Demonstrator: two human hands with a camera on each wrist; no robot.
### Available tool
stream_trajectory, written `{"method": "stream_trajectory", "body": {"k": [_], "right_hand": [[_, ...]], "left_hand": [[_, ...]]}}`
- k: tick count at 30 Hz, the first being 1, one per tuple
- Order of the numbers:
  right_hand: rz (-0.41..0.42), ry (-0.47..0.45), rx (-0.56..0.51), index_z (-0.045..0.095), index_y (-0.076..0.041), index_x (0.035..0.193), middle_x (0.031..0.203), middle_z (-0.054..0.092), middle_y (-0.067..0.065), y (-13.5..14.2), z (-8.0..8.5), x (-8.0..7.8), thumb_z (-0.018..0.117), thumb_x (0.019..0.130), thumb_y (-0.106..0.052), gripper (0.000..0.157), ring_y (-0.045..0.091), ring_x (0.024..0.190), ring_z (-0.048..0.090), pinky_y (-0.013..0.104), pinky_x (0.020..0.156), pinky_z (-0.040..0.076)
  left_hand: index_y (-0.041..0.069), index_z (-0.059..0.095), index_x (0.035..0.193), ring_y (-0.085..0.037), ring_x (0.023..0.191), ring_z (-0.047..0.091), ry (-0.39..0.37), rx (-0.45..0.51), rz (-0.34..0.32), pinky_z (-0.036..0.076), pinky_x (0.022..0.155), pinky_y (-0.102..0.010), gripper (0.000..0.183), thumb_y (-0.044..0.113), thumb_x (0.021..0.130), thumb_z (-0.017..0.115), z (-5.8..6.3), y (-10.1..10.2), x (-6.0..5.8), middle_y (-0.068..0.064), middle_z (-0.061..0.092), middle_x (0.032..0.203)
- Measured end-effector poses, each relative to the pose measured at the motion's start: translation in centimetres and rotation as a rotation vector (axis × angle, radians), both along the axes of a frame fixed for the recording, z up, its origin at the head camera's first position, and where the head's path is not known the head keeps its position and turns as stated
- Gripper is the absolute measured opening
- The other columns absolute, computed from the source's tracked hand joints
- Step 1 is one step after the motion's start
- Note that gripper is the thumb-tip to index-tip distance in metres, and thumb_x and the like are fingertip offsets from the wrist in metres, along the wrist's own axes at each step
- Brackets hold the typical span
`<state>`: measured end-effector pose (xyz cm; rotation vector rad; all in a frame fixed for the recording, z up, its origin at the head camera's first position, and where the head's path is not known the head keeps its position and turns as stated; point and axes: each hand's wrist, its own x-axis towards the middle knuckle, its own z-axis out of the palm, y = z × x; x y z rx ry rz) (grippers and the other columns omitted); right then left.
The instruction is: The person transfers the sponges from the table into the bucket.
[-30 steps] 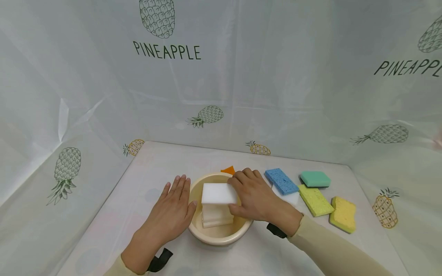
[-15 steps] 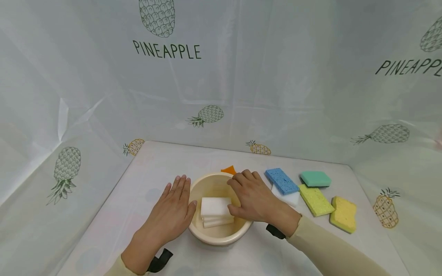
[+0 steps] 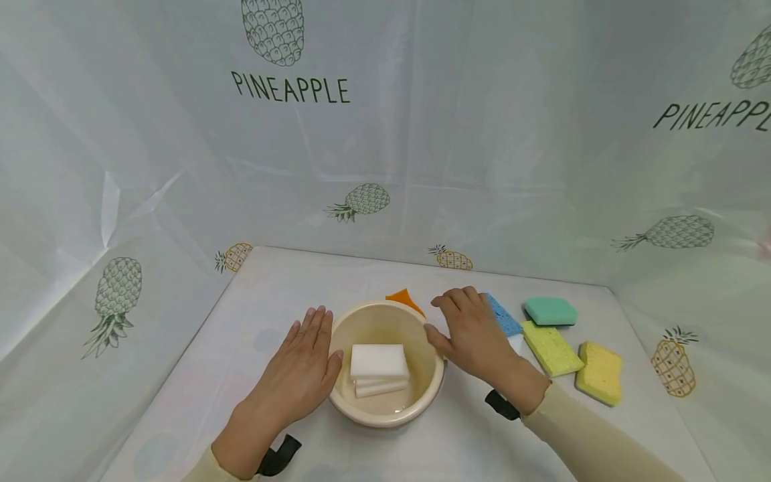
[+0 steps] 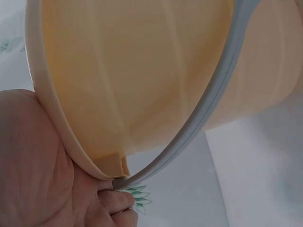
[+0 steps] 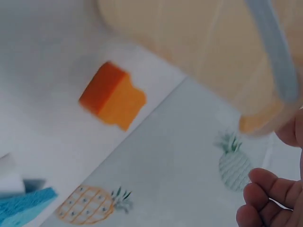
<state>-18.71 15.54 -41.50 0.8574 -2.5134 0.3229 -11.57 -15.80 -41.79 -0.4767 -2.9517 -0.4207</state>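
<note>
A cream bucket (image 3: pixel 385 420) with a grey carrying handle (image 4: pixel 208 97) stands in front of me. Inside it, white sponge blocks (image 3: pixel 378 361) lie stacked. My left hand (image 3: pixel 298 371) rests along the bucket's left rim, fingers straight; the left wrist view has its palm against the rim beside the handle joint. Just outside the right rim is my right hand (image 3: pixel 476 338), holding nothing, its fingers loosely bent and the thumb close to the rim. It partly covers a blue sponge (image 3: pixel 502 316).
Behind the bucket sits an orange sponge (image 5: pixel 112 97) with a notched side. To the right lie a green sponge (image 3: pixel 551 311), a lime-yellow sponge (image 3: pixel 551 349) and a yellow sponge (image 3: pixel 599 373). A white block (image 5: pixel 10 176) is by the blue sponge. A pineapple-print sheet (image 3: pixel 512 134) hangs behind.
A white sponge block dropped from my right hand onto the stack in the bucket. The right hand then moved right, off the bucket and over the blue sponge. The left hand stayed put.
</note>
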Motion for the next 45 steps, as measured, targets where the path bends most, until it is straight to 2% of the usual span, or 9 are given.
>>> {"method": "stream_trajectory", "body": {"k": [3, 8, 12, 19, 25, 32, 36, 45], "right_hand": [[-0.065, 0.024, 0.000, 0.070, -0.003, 0.114, 0.107, 0.067, 0.012, 2.1, -0.7, -0.8, 0.072, 0.094, -0.033, 0.036, 0.033, 0.098, 0.056, 0.045, 0.079, 0.044], [-0.159, 0.065, 0.045, 0.070, 0.001, 0.108, 0.103, 0.067, 0.017, 6.0, -3.1, -2.0, 0.075, 0.090, -0.029, 0.035, 0.037, 0.094, 0.057, 0.048, 0.073, 0.045], [-0.185, 0.089, 0.083, 0.070, 0.004, 0.107, 0.101, 0.068, 0.020, 8.9, -4.7, -2.3, 0.078, 0.086, -0.024, 0.036, 0.040, 0.092, 0.060, 0.051, 0.071, 0.048], [-0.213, 0.086, 0.166, 0.069, 0.003, 0.106, 0.099, 0.067, 0.018, 12.4, -6.0, -2.0, 0.083, 0.083, -0.026, 0.039, 0.039, 0.090, 0.059, 0.051, 0.070, 0.047], [-0.240, 0.037, 0.205, 0.068, 0.002, 0.102, 0.100, 0.068, 0.019, 14.1, -7.4, -1.7, 0.079, 0.083, -0.027, 0.037, 0.039, 0.090, 0.059, 0.051, 0.070, 0.046], [-0.253, 0.015, 0.267, 0.060, 0.000, 0.091, 0.088, 0.061, 0.014, 15.5, -8.8, -1.6, 0.078, 0.082, -0.035, 0.040, 0.035, 0.083, 0.053, 0.045, 0.066, 0.039], [-0.251, 0.013, 0.297, 0.061, 0.001, 0.094, 0.090, 0.062, 0.015, 16.0, -9.4, -1.6, 0.080, 0.081, -0.040, 0.047, 0.037, 0.086, 0.055, 0.047, 0.067, 0.041], [-0.327, -0.143, 0.354, 0.066, 0.004, 0.106, 0.100, 0.065, 0.018, 16.1, -9.5, -1.7, 0.080, 0.087, -0.051, 0.059, 0.039, 0.098, 0.056, 0.054, 0.079, 0.043]], "left_hand": [[-0.012, 0.034, 0.159, -0.040, 0.159, 0.026, 0.001, 0.003, -0.001, 0.027, 0.129, -0.058, 0.067, 0.031, 0.110, 0.051, 0.0, 0.0, 0.0, -0.029, 0.034, 0.167], [-0.012, 0.034, 0.158, -0.041, 0.159, 0.026, 0.002, 0.010, -0.003, 0.027, 0.128, -0.058, 0.067, 0.031, 0.110, 0.051, -0.1, -0.1, 0.0, -0.030, 0.034, 0.166], [-0.012, 0.034, 0.159, -0.041, 0.159, 0.026, 0.002, 0.016, -0.007, 0.028, 0.128, -0.058, 0.067, 0.031, 0.110, 0.051, -0.2, -0.1, -0.1, -0.030, 0.033, 0.166], [-0.013, 0.034, 0.158, -0.041, 0.159, 0.026, 0.000, 0.024, -0.008, 0.029, 0.128, -0.058, 0.067, 0.031, 0.110, 0.051, -0.3, -0.1, -0.1, -0.031, 0.033, 0.166], [-0.013, 0.034, 0.158, -0.042, 0.159, 0.026, -0.003, 0.036, -0.007, 0.029, 0.128, -0.058, 0.067, 0.030, 0.110, 0.051, -0.4, -0.1, -0.1, -0.031, 0.033, 0.166], [-0.013, 0.034, 0.158, -0.041, 0.159, 0.027, -0.003, 0.039, -0.004, 0.029, 0.128, -0.058, 0.067, 0.031, 0.110, 0.051, -0.5, -0.1, -0.2, -0.031, 0.034, 0.166], [-0.012, 0.033, 0.159, -0.041, 0.159, 0.026, -0.008, 0.035, -0.001, 0.029, 0.128, -0.058, 0.068, 0.031, 0.110, 0.051, -0.6, -0.1, -0.2, -0.030, 0.033, 0.166], [-0.012, 0.031, 0.160, -0.040, 0.160, 0.025, -0.030, 0.041, 0.006, 0.029, 0.128, -0.057, 0.068, 0.032, 0.110, 0.050, -0.6, -0.1, -0.2, -0.030, 0.031, 0.167]]}}
